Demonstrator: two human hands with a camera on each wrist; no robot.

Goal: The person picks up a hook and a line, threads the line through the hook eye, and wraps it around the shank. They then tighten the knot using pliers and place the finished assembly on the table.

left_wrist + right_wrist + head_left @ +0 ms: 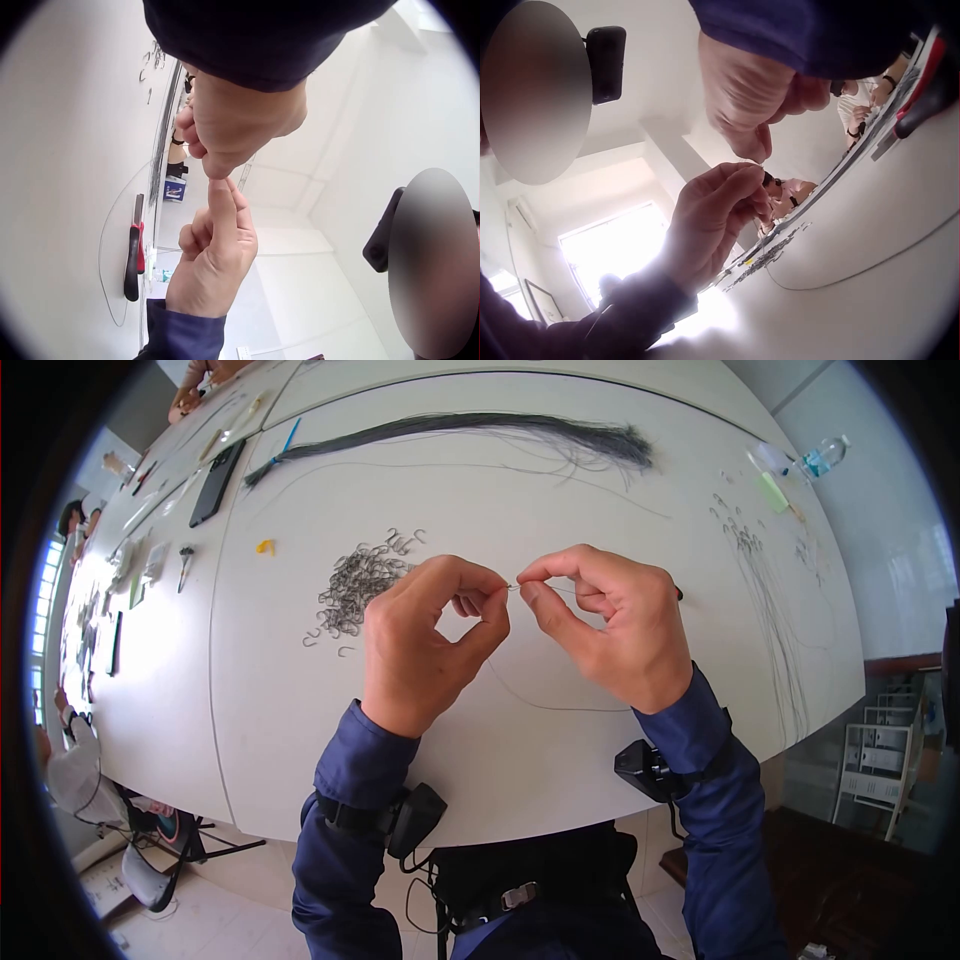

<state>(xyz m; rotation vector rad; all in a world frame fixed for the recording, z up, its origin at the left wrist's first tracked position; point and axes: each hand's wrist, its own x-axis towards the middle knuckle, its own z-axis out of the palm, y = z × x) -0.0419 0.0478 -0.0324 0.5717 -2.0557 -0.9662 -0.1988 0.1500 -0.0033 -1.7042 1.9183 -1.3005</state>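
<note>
Over the table [300, 760], my two hands meet at the fingertips. My left hand [430, 635] pinches a small metal piece [513, 587], which looks like the end of a fish hook and is mostly hidden by the fingers. From the other side, my right hand [625, 620] pinches thin grey line between thumb and forefinger at the same spot. A long loop of that line [560, 708] hangs below the hands and curves over the tabletop. Just behind my left hand lies a pile of loose fish hooks [350, 590]. Pliers [133, 259] with red and black handles lie near my right hand.
A long bundle of grey line [450, 424] stretches across the far side. Hooks with lines attached [745, 542] lie at the right edge. A black phone [217, 482], a yellow scrap [265, 547] and a plastic bottle [825, 457] are farther out. Other people sit at adjoining tables.
</note>
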